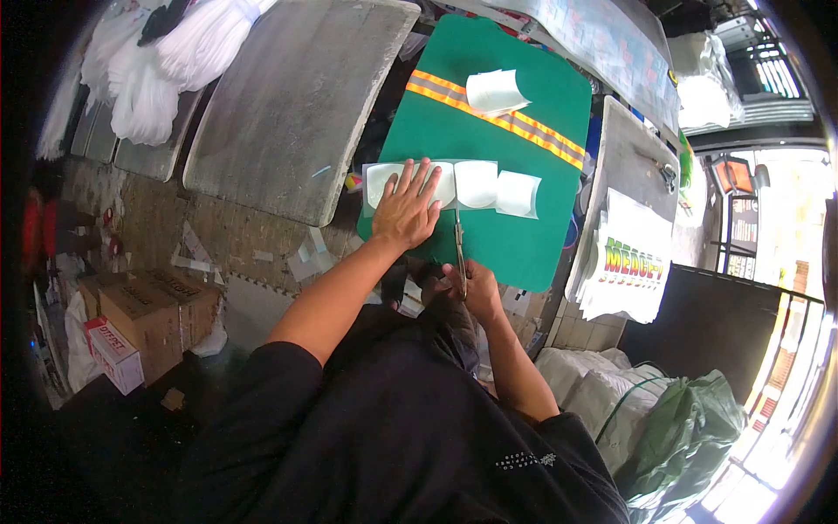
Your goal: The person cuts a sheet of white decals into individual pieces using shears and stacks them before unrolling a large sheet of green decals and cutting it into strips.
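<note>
My left hand (408, 212) lies flat with fingers spread on a clear strip that carries several white pocket-shaped pieces (477, 184). In my right hand (472, 292) is a pair of scissors (460, 249), its blades pointing away from me and its tips at the strip's near edge. A separate white piece (518, 194) lies at the strip's right end. Farther off, a small stack of white pieces (497, 92) rests on the green board (524, 249), partly over an orange, yellow and grey band (546, 144).
Grey boards (292, 105) stand to the left, with white bundled material (209, 44) behind. On the right, printed sheets (621, 262) lie on another grey board near a dark tool (668, 175). Cardboard boxes (148, 306) sit at lower left, and sacks (681, 428) at lower right.
</note>
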A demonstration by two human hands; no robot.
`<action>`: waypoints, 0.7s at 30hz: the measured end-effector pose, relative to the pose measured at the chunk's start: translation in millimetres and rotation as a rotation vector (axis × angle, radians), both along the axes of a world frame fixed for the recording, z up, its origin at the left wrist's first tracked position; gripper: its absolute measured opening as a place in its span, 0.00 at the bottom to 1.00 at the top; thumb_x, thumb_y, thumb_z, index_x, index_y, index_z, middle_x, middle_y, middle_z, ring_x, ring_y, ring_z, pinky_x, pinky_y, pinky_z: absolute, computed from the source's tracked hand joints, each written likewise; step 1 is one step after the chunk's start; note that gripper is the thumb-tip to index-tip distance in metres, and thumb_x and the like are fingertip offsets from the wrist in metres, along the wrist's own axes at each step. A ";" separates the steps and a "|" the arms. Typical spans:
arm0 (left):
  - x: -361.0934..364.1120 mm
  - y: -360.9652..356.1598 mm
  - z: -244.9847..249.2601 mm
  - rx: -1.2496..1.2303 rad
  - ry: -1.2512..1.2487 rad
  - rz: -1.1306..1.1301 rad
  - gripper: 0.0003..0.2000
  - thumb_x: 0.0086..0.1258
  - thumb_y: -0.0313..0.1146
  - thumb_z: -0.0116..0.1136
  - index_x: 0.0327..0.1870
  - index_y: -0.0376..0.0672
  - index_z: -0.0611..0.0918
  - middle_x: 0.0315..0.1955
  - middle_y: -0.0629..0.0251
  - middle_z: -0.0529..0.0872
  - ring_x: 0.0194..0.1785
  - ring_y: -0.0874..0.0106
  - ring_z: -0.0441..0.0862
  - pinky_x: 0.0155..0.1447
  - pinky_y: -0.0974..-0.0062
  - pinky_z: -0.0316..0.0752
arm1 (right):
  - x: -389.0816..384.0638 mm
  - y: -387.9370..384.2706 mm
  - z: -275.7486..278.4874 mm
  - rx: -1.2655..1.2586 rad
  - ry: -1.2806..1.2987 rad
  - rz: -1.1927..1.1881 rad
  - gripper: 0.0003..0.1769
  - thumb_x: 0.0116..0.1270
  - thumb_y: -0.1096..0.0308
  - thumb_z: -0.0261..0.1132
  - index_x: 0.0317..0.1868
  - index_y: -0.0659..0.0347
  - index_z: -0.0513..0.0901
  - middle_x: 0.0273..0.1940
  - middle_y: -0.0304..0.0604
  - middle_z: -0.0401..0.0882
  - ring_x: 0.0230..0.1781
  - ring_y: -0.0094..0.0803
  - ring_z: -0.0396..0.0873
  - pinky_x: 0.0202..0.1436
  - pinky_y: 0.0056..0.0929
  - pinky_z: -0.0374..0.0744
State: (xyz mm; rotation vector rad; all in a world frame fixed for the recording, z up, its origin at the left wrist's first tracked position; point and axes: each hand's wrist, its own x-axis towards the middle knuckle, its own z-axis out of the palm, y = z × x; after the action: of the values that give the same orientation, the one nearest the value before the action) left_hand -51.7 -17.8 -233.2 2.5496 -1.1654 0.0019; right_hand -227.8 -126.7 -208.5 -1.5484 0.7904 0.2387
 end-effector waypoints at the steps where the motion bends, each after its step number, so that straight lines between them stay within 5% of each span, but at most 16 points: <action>1: 0.1 -0.1 1.0 -0.001 0.000 0.003 0.29 0.75 0.45 0.45 0.75 0.45 0.61 0.74 0.53 0.61 0.76 0.51 0.56 0.74 0.50 0.55 | 0.8 -0.6 1.0 -0.018 0.041 -0.004 0.25 0.66 0.49 0.69 0.30 0.66 0.77 0.20 0.37 0.76 0.19 0.24 0.75 0.23 0.27 0.73; 4: 0.3 0.1 2.4 -0.011 -0.001 -0.001 0.30 0.75 0.45 0.45 0.75 0.45 0.61 0.74 0.53 0.61 0.76 0.51 0.56 0.74 0.50 0.55 | 6.2 -5.4 -3.4 0.137 -0.002 -0.066 0.25 0.66 0.50 0.70 0.31 0.67 0.78 0.20 0.38 0.76 0.19 0.25 0.76 0.23 0.27 0.73; 13: 0.1 -0.1 3.2 0.013 0.016 -0.001 0.30 0.74 0.45 0.45 0.75 0.47 0.60 0.74 0.53 0.62 0.77 0.52 0.56 0.75 0.50 0.56 | 19.6 -11.3 -6.4 -0.087 -0.005 0.042 0.25 0.65 0.50 0.71 0.31 0.67 0.78 0.21 0.40 0.78 0.20 0.26 0.77 0.24 0.27 0.74; 21: 0.1 0.8 5.4 -0.008 -0.008 -0.013 0.30 0.74 0.45 0.46 0.75 0.46 0.61 0.73 0.54 0.63 0.76 0.52 0.57 0.73 0.50 0.57 | 35.0 -17.8 -4.5 0.016 0.046 -0.039 0.25 0.63 0.49 0.72 0.31 0.68 0.79 0.21 0.41 0.79 0.21 0.25 0.78 0.25 0.28 0.76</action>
State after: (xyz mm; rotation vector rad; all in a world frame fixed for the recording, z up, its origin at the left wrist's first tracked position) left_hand -51.7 -17.0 -227.8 2.5378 -1.1826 0.0139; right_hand -192.8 -144.5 -213.1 -1.5157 0.8521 0.2520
